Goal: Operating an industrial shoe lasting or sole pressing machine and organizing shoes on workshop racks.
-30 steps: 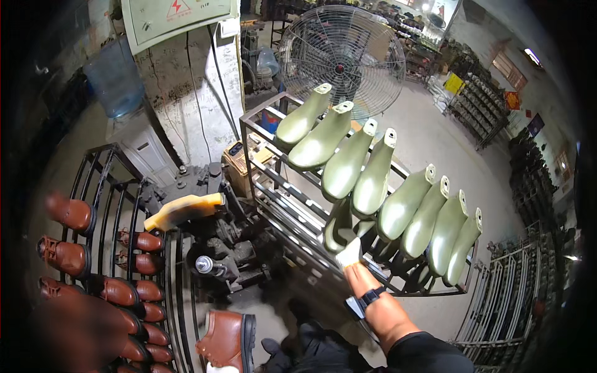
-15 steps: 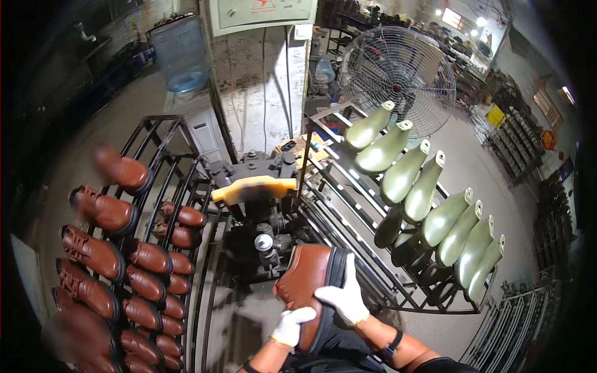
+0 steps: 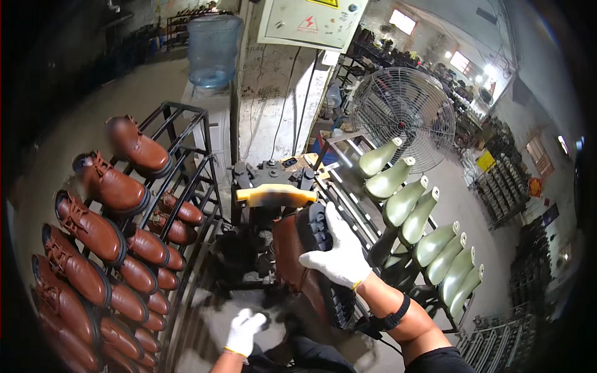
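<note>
A brown leather shoe (image 3: 289,252) with a thick, ridged black sole (image 3: 316,227) is tilted in front of the dark machine (image 3: 252,239). My right hand (image 3: 339,255), in a white glove, grips it by the sole side, fingers along the sole and thumb across toward the leather upper. The toe end reaches up close beneath the machine's yellow curved bar (image 3: 277,196). My left hand (image 3: 245,332), also gloved in white, is low and apart from the shoe, its fingers loosely curled with nothing seen in them.
At left, a black metal rack (image 3: 208,149) carries several brown lace-up shoes (image 3: 93,233). A rack at right bears several green shoe-last shapes (image 3: 401,205). Behind stand a large caged fan (image 3: 404,118), a pillar with an electrical box (image 3: 305,25) and a blue water bottle (image 3: 212,53).
My left hand has let go of the shoe and dropped down to the left. My right hand has carried the shoe forward and up toward the yellow bar, and the view has shifted.
</note>
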The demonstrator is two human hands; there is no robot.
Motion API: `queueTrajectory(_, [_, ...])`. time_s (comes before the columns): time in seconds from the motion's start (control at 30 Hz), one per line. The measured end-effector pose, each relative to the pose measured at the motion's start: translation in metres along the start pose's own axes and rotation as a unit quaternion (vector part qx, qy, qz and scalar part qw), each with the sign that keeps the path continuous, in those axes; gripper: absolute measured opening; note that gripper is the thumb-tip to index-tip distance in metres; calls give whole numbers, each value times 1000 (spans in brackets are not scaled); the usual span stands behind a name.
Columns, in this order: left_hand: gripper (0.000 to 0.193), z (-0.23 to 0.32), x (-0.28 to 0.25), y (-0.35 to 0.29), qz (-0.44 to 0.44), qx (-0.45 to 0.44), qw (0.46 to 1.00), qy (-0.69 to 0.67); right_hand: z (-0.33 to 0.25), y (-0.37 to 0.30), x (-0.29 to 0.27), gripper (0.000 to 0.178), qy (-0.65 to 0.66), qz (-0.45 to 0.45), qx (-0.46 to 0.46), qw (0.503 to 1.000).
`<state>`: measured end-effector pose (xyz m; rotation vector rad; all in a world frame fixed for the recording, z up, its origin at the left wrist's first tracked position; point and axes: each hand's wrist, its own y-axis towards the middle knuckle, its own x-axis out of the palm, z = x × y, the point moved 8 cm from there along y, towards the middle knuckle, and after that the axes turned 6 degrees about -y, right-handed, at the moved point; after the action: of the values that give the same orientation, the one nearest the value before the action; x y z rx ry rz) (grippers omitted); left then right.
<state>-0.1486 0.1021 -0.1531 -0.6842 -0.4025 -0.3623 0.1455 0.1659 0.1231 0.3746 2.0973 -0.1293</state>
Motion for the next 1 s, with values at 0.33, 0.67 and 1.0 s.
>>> queueTrajectory(0.33, [32,155,136,45,-11,232,973,-11,-57,8,23,104,-132,17,-62,989])
queueTrajectory(0.67, [78,120,139,42,-95,196,969,-118,10,-45,77,62,439,-148,108,880])
queueTrajectory(1.0, [72,142,138,24,-93,134,985,-51,6,-54,93,62,474,-112,114,866])
